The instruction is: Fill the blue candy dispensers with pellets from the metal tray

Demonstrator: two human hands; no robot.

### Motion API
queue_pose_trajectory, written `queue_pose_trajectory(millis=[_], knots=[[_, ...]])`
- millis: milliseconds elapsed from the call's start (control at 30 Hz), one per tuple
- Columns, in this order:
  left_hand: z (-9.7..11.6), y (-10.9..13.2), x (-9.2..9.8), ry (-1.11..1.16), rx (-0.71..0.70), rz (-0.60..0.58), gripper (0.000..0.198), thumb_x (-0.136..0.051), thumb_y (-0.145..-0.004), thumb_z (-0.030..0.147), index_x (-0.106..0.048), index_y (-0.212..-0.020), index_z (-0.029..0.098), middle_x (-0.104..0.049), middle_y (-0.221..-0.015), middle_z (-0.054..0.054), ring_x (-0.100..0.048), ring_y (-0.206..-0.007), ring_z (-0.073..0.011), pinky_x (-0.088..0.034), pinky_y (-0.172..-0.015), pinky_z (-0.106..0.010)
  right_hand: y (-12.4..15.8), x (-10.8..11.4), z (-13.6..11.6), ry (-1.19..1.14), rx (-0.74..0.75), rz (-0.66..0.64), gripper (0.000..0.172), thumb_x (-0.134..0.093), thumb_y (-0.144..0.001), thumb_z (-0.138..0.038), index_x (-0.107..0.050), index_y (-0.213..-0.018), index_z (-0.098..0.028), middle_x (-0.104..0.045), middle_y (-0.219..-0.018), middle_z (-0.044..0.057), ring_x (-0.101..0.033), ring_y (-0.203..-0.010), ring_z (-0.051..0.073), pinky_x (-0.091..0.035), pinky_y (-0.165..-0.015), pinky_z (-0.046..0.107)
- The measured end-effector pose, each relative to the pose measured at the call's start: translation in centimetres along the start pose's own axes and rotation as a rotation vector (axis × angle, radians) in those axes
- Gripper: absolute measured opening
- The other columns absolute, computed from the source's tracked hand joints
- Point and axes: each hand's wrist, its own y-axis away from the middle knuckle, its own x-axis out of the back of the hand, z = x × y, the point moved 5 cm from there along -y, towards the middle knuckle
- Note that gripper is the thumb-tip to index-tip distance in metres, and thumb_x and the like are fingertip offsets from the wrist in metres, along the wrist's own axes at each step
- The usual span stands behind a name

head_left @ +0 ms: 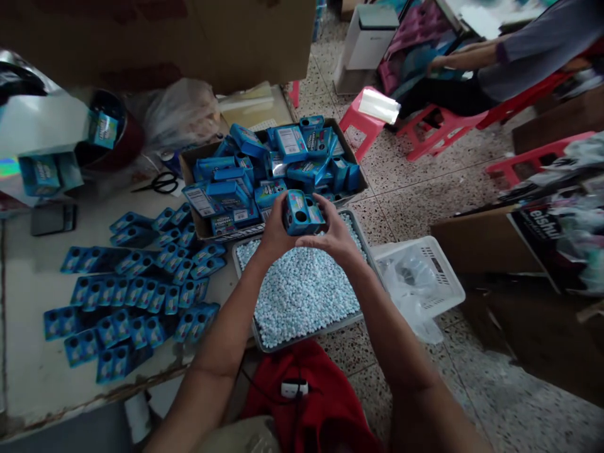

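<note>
Small blue candy boxes (297,217) with a round dark hole in each are held upright between my two hands. My left hand (276,233) wraps their left side, and my right hand (334,231) closes round the right side with its thumb along the bottom. Below my hands is a grey tray (309,332) heaped with small pale blue and white candy pieces (302,296). Just beyond, a cardboard carton (361,179) is piled with more blue boxes (248,179). How many boxes my hands hold is hard to make out.
Rows of blue boxes with holes (134,292) stand on the table (28,384) at left. Black scissors (163,182) and a dark flat device (53,219) lie behind them. A white basket (448,277) sits right of the tray. Another person (533,56) sits at upper right near red stools (363,123).
</note>
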Motion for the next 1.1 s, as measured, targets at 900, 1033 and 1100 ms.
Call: queue_pose_trajectory(millis=[900, 1033, 1100], knots=[[-1.9, 14.1, -0.1, 0.016, 0.516, 0.508, 0.075, -0.102, -0.055, 0.058, -0.063, -0.108, 0.022, -0.074, -0.096, -0.001, -0.073, -0.091, -0.0224, -0.062, -0.085, -0.033, 7.4, -1.4, 8.7, -0.291, -0.264, -0.112, 0.093, -0.103, -0.043, -0.045, -0.068, -0.128, -0.031, -0.072, -0.127, 0.005, -0.064, -0.115, 0.027, -0.057, -0.087, 0.038], [0.3, 14.8, -2.9, 0.016, 0.462, 0.541, 0.058, -0.085, -0.082, 0.063, -0.06, -0.118, 0.026, -0.07, -0.11, -0.003, -0.069, -0.106, -0.0221, -0.057, -0.099, -0.034, 7.3, -1.9, 9.6, -0.296, -0.204, -0.008, 0.098, -0.104, -0.038, -0.054, -0.059, -0.122, -0.029, -0.067, -0.114, 0.003, -0.06, -0.102, 0.024, -0.054, -0.081, 0.035], [0.4, 15.1, -4.5, 0.159, 0.444, 0.466, 0.053, -0.073, -0.093, 0.064, -0.056, -0.129, 0.027, -0.068, -0.124, -0.005, -0.067, -0.119, -0.023, -0.054, -0.108, -0.035, 7.4, -2.3, 9.8, -0.303, -0.168, 0.055, 0.104, -0.104, -0.035, -0.056, -0.054, -0.121, -0.028, -0.064, -0.111, 0.002, -0.06, -0.099, 0.023, -0.053, -0.083, 0.035]])
